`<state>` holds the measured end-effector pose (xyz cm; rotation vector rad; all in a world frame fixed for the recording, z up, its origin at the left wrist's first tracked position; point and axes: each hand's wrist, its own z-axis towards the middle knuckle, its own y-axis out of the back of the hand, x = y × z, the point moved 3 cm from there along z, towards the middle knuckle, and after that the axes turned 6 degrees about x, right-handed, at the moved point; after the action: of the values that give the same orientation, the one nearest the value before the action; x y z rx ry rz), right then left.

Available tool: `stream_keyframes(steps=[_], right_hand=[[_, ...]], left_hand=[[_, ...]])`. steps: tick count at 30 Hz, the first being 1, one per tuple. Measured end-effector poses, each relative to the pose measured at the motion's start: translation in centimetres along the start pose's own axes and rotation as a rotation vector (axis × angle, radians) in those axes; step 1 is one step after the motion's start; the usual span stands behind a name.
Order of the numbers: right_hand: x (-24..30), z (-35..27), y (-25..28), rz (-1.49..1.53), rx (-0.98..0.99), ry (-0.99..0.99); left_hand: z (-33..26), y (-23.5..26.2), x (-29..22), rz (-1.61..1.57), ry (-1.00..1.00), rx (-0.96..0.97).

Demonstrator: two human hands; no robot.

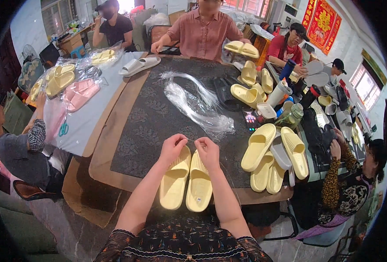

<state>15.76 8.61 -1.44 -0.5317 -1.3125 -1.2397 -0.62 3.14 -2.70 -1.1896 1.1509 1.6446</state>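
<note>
In front of me a pair of pale yellow slide slippers, the left slipper and the right slipper, lies side by side at the table's near edge, toes away from me. Over their toe ends, my left hand and my right hand are closed in pinches, a small gap between them. A thin clear strand spans that gap, with an end in each pinch. Another fine line trails down past my right forearm. Beyond my hands, a bundle of clear plastic strands curves across the dark tabletop.
Yellow and grey slippers are piled to the right, with bottles and a phone behind. On the left table lie bagged slippers and teal scissors. Several people sit or stand around; one across holds yellow slippers.
</note>
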Motion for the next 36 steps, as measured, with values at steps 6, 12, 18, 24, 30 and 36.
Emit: stream_keyframes(steps=[6,12,18,24,30,36], right_hand=[[-0.2,0.1,-0.3,-0.049,0.021,0.086],[0.6,0.0,0.1,-0.049,-0.008,0.050],[0.2,0.1,0.2,-0.083,-0.024,0.024],[-0.4,0.3,-0.3,0.018,-0.014,-0.015],[-0.9,0.0,0.1,-0.096,-0.015,-0.021],[-1.0,0.1,-0.2,-0.070,0.003,-0.055]], left_hand=[[-0.2,-0.5,-0.5,0.080,-0.061,0.063],[-0.1,-0.3,-0.5,0.045,-0.021,0.005],[0.1,-0.2,-0.8,0.118,-0.058,-0.007],[-1.9,3.1,-9.8,0.144,-0.309,-0.316],[-14.1,7.4,-30.8,-0.189,-1.167,0.392],[-24.3,8.0,-34.2,-0.044,-1.431,1.441]])
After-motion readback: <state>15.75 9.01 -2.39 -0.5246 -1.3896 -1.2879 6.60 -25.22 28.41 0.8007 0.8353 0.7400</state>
